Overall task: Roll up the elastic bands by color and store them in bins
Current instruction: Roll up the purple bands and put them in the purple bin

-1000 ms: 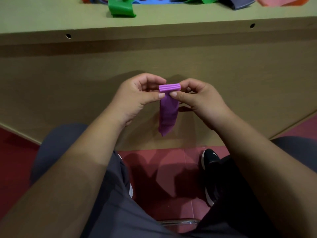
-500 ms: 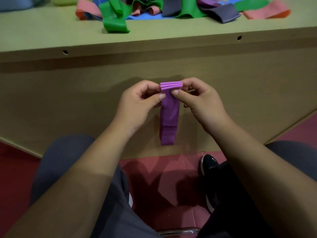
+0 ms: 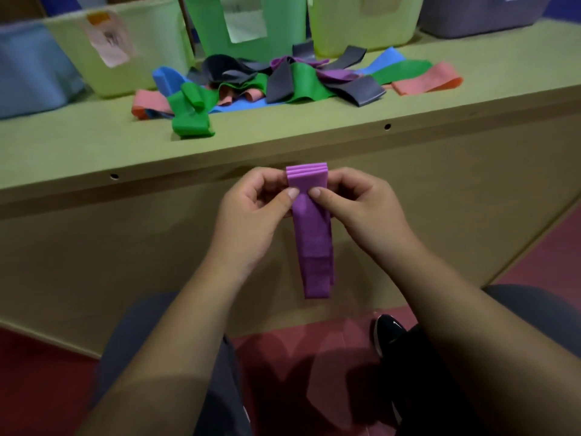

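An olive-green tabletop [image 3: 471, 99] is seen across the upper frame; its brown front panel [image 3: 94, 262] is set below. A small hole [image 3: 114, 176] is bored in its edge at 10 o'clock, a second hole [image 3: 387, 126] at 1 o'clock. A black shoe [image 3: 388, 335] is planted at 5 o'clock on the red floor [image 3: 298, 357].

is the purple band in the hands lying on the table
No, the left hand and right hand pinch the purple band off the table, tail hanging.

Finding no legible word or number. Making out only blurred paper: a pinkish label [image 3: 108, 42] on the far pale-green bin [image 3: 157, 48], a pale label [image 3: 246, 25] on the green bin [image 3: 283, 33] beside it. Seeing a tiny unreadable white mark [image 3: 396, 324] on the near black shoe [image 3: 387, 339].
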Demonstrator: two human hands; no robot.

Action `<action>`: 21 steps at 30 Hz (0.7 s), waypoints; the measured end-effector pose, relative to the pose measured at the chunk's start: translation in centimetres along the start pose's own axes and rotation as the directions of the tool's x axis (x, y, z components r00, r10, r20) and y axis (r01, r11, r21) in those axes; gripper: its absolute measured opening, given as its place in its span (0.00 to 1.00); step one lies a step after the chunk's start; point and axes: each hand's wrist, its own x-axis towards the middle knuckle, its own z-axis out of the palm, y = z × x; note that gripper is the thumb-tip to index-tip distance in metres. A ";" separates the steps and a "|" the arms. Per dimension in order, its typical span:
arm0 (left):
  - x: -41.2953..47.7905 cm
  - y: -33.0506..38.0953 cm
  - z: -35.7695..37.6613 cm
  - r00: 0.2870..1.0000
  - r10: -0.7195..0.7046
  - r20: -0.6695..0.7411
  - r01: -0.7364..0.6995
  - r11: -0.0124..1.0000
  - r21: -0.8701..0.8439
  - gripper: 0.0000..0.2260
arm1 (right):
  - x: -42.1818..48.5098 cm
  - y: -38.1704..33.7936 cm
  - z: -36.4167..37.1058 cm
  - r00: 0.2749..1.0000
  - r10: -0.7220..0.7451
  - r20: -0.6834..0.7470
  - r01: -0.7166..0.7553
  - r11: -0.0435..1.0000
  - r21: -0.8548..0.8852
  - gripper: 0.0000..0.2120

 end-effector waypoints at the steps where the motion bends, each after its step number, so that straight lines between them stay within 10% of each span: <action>1: 0.4 0.3 0.2 1.000 0.011 -0.003 -0.011 1.000 0.026 0.09 | 0.2 -0.3 -0.2 1.000 -0.004 -0.015 0.004 1.000 0.008 0.04; 15: 8.6 7.0 3.9 0.977 0.209 0.030 -0.207 0.917 0.342 0.11 | 2.4 -2.2 -5.4 0.950 0.017 -0.313 0.014 0.995 0.097 0.02; 21: 15.9 8.1 5.3 0.939 0.324 0.113 -0.309 0.656 0.689 0.12 | 2.2 -2.6 -6.8 0.932 0.038 -0.361 0.005 0.993 0.118 0.02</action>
